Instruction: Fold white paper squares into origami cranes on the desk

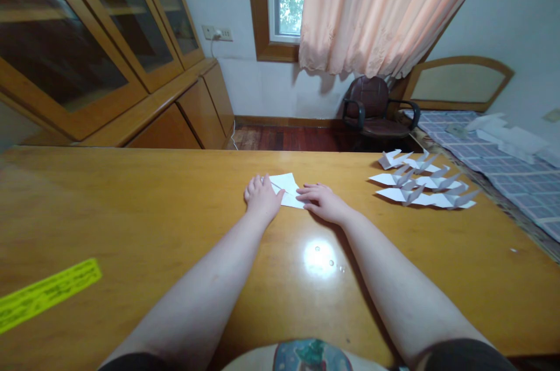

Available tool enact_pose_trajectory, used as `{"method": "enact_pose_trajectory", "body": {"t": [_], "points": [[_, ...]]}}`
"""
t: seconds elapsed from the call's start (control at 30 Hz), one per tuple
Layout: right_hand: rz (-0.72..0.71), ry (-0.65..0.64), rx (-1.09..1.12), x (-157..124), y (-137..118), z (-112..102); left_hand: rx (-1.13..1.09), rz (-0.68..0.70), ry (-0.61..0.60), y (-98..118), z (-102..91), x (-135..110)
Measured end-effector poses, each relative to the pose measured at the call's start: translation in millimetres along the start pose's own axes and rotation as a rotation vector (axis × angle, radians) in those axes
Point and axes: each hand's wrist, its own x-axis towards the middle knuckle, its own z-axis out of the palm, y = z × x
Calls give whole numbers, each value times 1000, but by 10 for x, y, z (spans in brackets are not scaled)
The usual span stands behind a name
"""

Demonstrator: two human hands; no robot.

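A folded sheet of white paper lies flat near the far edge of the wooden table. Over its left end rests my left hand, palm down, fingers stretched forward and covering that part of the paper. My right hand touches the paper's right corner with its fingertips, fingers extended to the left. Crease lines run across the visible middle of the sheet. Both hands press from above; neither grasps it.
Several white paper cranes stand in rows at the table's right. A yellow-green strip with writing lies at the left. Beyond the table are a brown office chair, a glass-door cabinet and a bed.
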Motion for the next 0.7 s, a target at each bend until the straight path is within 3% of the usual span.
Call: {"method": "enact_pose_trajectory", "body": {"t": [0.2, 0.47, 0.57, 0.7], "points": [[-6, -36, -33, -17, -52, -30, 13, -53, -87, -53, -17, 84], [-17, -76, -80, -6, -35, -16, 27, -96, -8, -79, -52, 120], [-13, -66, -67, 0, -27, -16, 27, 110, -8, -5, -79, 58], [-11, -55, -44, 3, -36, -26, -5, 464, -182, 53, -98, -38]]}}
